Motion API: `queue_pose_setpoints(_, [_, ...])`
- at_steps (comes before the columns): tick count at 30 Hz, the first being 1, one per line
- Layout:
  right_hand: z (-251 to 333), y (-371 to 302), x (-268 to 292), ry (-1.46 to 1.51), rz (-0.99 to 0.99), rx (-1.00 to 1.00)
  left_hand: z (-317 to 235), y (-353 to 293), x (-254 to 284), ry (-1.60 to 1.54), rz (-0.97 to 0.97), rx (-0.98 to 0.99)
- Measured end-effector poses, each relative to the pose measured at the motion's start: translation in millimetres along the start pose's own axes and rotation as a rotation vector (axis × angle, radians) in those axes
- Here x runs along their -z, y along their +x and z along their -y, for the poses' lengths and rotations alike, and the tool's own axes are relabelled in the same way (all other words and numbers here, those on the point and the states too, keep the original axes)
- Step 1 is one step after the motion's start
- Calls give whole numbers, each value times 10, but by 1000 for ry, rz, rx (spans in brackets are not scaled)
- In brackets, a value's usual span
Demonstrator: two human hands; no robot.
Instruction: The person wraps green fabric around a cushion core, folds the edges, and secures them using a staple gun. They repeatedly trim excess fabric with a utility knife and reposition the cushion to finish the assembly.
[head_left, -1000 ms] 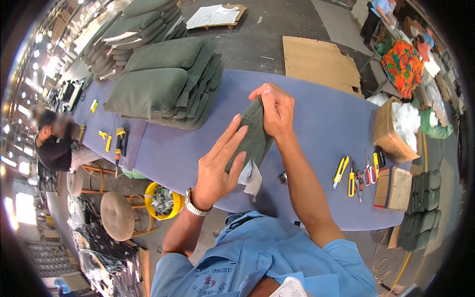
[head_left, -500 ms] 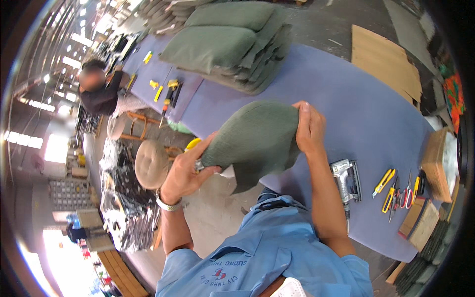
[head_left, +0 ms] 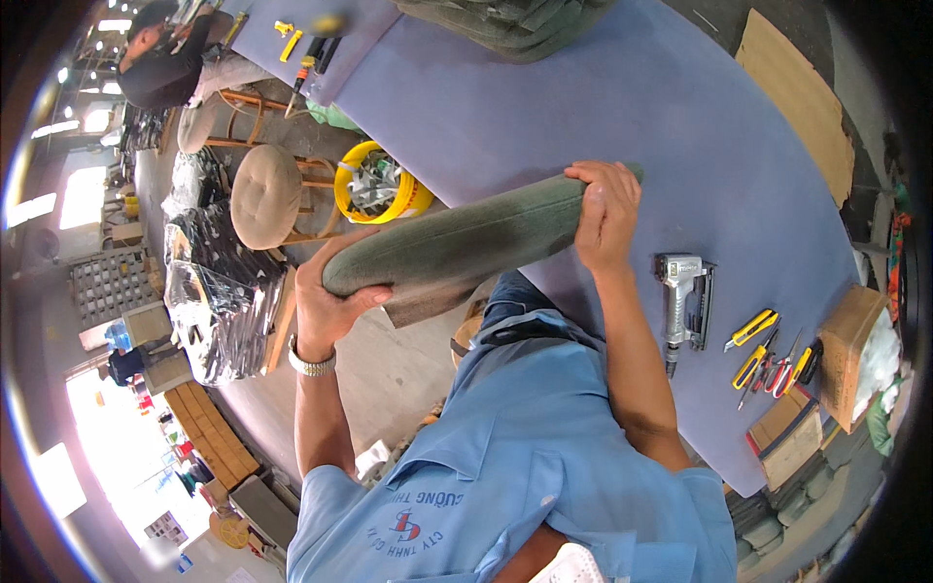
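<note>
Between my hands is a green fabric-covered seat cushion (head_left: 466,233), held up in front of my body over the near table edge and turned so that its long rounded side shows. A loose fabric flap hangs below it. My left hand (head_left: 330,299) grips the cushion's left end, with the thumb below and the fingers partly hidden behind. Near the other end my right hand (head_left: 604,216) is closed over the top edge, fingers bent. To the right of it, a silver staple gun (head_left: 683,291) with a hose fitting lies on the table.
The blue-grey table (head_left: 739,155) bears a yellow utility knife (head_left: 753,328), scissors (head_left: 780,377) and a carton (head_left: 850,360) at its right. Stacked green cushions (head_left: 515,24) lie at the far side. Left are a yellow bucket (head_left: 408,194), a padded stool (head_left: 264,197) and a seated person (head_left: 165,58).
The cushion has tilted from its broad face to its rounded edge, both hands still on it. My view has shifted, so the bucket now shows fully and the cushion stack sits higher.
</note>
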State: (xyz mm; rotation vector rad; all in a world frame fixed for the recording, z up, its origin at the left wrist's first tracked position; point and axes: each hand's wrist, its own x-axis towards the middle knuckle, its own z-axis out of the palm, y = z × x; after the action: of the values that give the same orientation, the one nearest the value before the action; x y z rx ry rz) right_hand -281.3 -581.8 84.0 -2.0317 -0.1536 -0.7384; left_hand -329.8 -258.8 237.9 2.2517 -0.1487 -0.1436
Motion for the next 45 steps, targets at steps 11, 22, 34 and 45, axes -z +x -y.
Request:
queue_pose_setpoints(11, [-1428, -211, -161, 968, -110, -987, 335, -472, -175, -218, -32, 28])
queue_pose_setpoints(22, [-1409, 792, 833, 984, -366, -853, 259, -295, -625, -210, -10, -170])
queue_pose_setpoints(34, [470, 1575, 1325, -308, -134, 221, -441, 771, -2112, -271, 129, -315])
queue_pose_setpoints(45, [769, 1552, 1431, -302, 174, 159, -592, 746, -1230, -274, 114, -383])
